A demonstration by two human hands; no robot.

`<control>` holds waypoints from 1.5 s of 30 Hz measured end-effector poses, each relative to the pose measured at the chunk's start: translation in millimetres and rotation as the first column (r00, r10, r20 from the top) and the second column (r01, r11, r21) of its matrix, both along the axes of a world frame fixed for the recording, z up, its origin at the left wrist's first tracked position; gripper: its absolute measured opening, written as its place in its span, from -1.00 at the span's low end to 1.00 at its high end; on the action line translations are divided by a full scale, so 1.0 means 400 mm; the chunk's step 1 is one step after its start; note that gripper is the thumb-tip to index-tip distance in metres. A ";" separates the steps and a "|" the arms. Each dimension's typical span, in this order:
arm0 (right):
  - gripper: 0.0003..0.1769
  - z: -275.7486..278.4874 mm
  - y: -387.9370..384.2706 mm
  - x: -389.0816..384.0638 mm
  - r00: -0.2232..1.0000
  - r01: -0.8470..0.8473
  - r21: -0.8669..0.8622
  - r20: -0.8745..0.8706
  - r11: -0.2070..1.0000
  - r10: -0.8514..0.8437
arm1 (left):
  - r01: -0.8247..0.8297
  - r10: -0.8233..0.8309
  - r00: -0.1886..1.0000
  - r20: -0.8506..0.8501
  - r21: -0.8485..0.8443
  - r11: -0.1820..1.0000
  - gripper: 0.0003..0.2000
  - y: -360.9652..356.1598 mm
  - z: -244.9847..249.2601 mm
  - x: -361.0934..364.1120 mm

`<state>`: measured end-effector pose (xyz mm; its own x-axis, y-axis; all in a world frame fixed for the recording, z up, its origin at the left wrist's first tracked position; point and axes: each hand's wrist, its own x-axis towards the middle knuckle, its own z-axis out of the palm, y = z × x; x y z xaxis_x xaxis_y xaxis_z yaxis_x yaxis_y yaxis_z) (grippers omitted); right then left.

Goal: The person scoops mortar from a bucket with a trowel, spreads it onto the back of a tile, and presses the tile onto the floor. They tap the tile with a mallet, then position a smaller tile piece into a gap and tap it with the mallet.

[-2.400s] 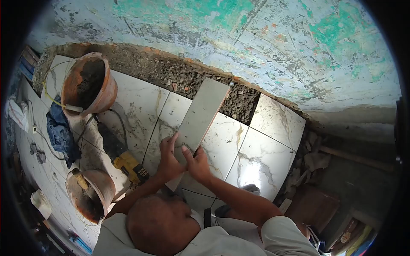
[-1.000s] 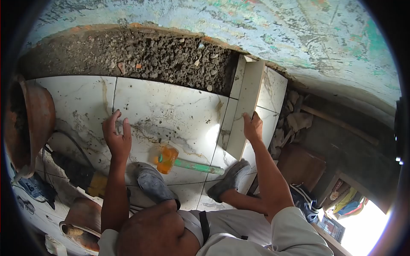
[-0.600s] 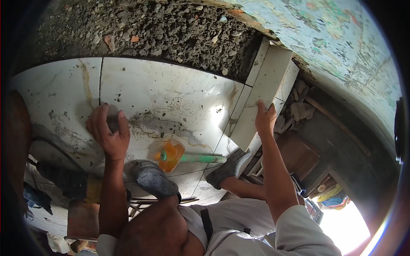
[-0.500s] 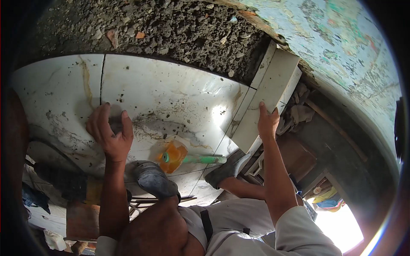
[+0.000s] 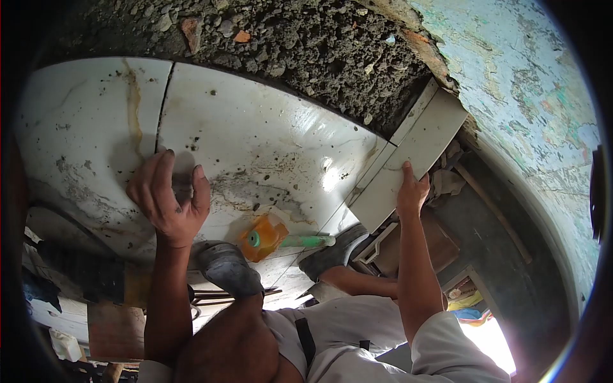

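Note:
My right hand [image 5: 412, 190] grips the outer long edge of a narrow white tile strip [image 5: 408, 159], thumb on its top face. The strip lies along the right side of the large marble-patterned tiles [image 5: 255, 137], close to the wall. My left hand [image 5: 171, 201] is over those tiles near the joint between two of them, fingers curved and apart, with nothing in it. A mallet [image 5: 267, 237] with an orange head and green handle lies on the tiles between my feet.
Rough mortar and rubble [image 5: 306, 57] border the tiles at the far side. A wall with peeling blue paint [image 5: 511, 76] rises at the right. Below the strip stand a brown panel [image 5: 429, 242] and a long stick [image 5: 495, 207]. Thin rods [image 5: 236, 295] lie by my foot.
The view has shifted a little. The tile strip now hides the pale edge that showed along its right side. My right hand keeps its grip; my left hand holds much the same pose.

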<state>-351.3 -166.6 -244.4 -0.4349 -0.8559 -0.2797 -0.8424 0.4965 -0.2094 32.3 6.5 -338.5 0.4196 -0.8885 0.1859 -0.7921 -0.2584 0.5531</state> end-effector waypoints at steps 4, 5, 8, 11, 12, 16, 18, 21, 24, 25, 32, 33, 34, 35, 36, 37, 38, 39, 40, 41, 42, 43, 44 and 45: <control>-0.50 0.001 -0.001 0.014 1.000 -0.004 -0.018 -0.007 1.000 0.004 | 0.006 -0.006 1.000 0.004 0.001 1.000 -0.58 0.000 -0.001 0.003; -0.50 0.002 -0.003 0.021 1.000 -0.005 -0.010 -0.029 1.000 0.004 | 0.010 -0.010 1.000 0.004 0.001 1.000 -0.58 0.000 -0.002 0.003; -0.46 -0.013 0.002 -0.011 0.999 -0.012 -0.041 0.051 0.999 0.014 | 0.011 -0.011 1.000 0.010 0.005 1.000 -0.58 -0.003 -0.002 0.002; -0.45 -0.013 0.005 -0.013 0.996 -0.024 -0.054 0.079 0.998 0.028 | 0.009 -0.009 1.000 0.025 0.005 1.000 -0.60 -0.002 -0.007 0.003; -0.45 -0.012 0.008 -0.013 0.997 -0.024 -0.052 0.077 0.998 0.028 | 0.013 -0.013 0.999 0.034 -0.001 1.000 -0.61 -0.002 -0.008 0.003; -0.51 0.004 0.005 -0.016 0.999 -0.043 -0.016 0.019 0.999 0.044 | 0.019 -0.019 1.000 0.022 0.008 1.000 -0.58 -0.002 -0.001 0.003; -0.50 0.003 0.008 -0.021 0.998 -0.051 0.014 -0.041 0.999 0.052 | 0.023 -0.024 0.999 0.037 0.021 1.000 -0.57 -0.003 0.000 0.004; -0.48 -0.007 0.016 -0.034 1.000 -0.024 -0.020 0.011 1.000 0.024 | 0.019 -0.020 0.999 0.033 0.030 0.999 -0.57 -0.002 -0.001 0.003; -0.48 -0.004 0.018 -0.027 0.995 -0.080 -0.024 -0.053 0.996 0.079 | 0.021 -0.022 0.999 0.032 0.026 0.999 -0.57 0.000 -0.004 0.003; -0.49 -0.006 0.017 -0.027 0.996 -0.068 -0.024 -0.053 0.997 0.067 | 0.021 -0.022 0.999 0.035 0.026 0.999 -0.57 -0.002 -0.005 0.003; -0.50 -0.018 0.022 -0.035 0.999 -0.030 -0.066 0.021 0.997 0.032 | 0.014 -0.017 0.998 0.068 0.050 0.999 -0.58 -0.005 -0.002 0.001; -0.50 -0.017 0.022 -0.037 0.999 -0.028 -0.067 0.021 0.997 0.030 | 0.011 -0.015 0.998 0.068 0.052 0.999 -0.58 -0.006 -0.002 -0.001; -0.51 -0.016 0.021 -0.038 0.999 -0.035 -0.053 -0.007 0.998 0.035 | 0.013 -0.016 0.998 0.068 0.051 0.999 -0.58 -0.006 -0.001 -0.001; -0.51 -0.016 0.020 -0.038 0.999 -0.043 -0.038 -0.033 0.998 0.042 | 0.013 -0.016 0.998 0.062 0.050 0.999 -0.58 -0.006 -0.002 -0.001; -0.51 -0.016 0.020 -0.037 0.999 -0.043 -0.038 -0.032 0.998 0.041 | 0.012 -0.015 0.998 0.056 0.050 0.999 -0.58 -0.005 -0.003 -0.001; -0.52 -0.017 0.019 -0.035 0.999 -0.046 -0.048 -0.015 0.998 0.045 | 0.012 -0.015 0.998 0.059 0.049 0.999 -0.58 -0.005 -0.003 -0.001; -0.52 -0.017 0.020 -0.034 0.999 -0.048 -0.059 0.001 0.997 0.048 | 0.011 -0.014 0.998 0.063 0.048 0.999 -0.57 -0.005 -0.004 -0.001; -0.52 -0.017 0.020 -0.034 0.999 -0.048 -0.060 0.004 0.997 0.048 | 0.010 -0.013 0.998 0.068 0.047 0.999 -0.57 -0.004 -0.004 0.000; -0.52 -0.015 0.020 -0.035 0.998 -0.056 -0.050 -0.002 0.997 0.056 | 0.010 -0.013 0.997 0.070 0.045 0.999 -0.57 -0.004 -0.004 0.000; -0.51 -0.014 0.020 -0.036 0.998 -0.064 -0.040 -0.008 0.997 0.063 | 0.009 -0.012 0.998 0.066 0.041 0.999 -0.57 -0.004 -0.004 0.000; -0.51 -0.014 0.020 -0.035 0.998 -0.064 -0.042 -0.007 0.997 0.063 | 0.008 -0.010 0.998 0.061 0.038 0.999 -0.57 -0.004 -0.004 0.000; -0.51 -0.012 0.019 -0.033 0.997 -0.070 -0.029 -0.034 0.997 0.069 | 0.008 -0.010 0.998 0.061 0.036 0.999 -0.57 -0.003 -0.004 0.000; -0.51 -0.009 0.018 -0.029 0.995 -0.076 -0.016 -0.060 0.997 0.075 | 0.012 -0.014 0.998 0.055 0.043 0.999 -0.56 -0.002 -0.003 0.000; -0.51 -0.006 0.019 -0.023 0.995 -0.077 -0.017 -0.060 0.997 0.076 | 0.016 -0.018 0.999 0.048 0.049 0.999 -0.55 -0.001 -0.002 0.000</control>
<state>-360.4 -158.9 -247.0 -0.3830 -0.8923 -0.2389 -0.8890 0.4263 -0.1670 32.5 5.9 -339.2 0.3962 -0.9039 0.1616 -0.8219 -0.2706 0.5012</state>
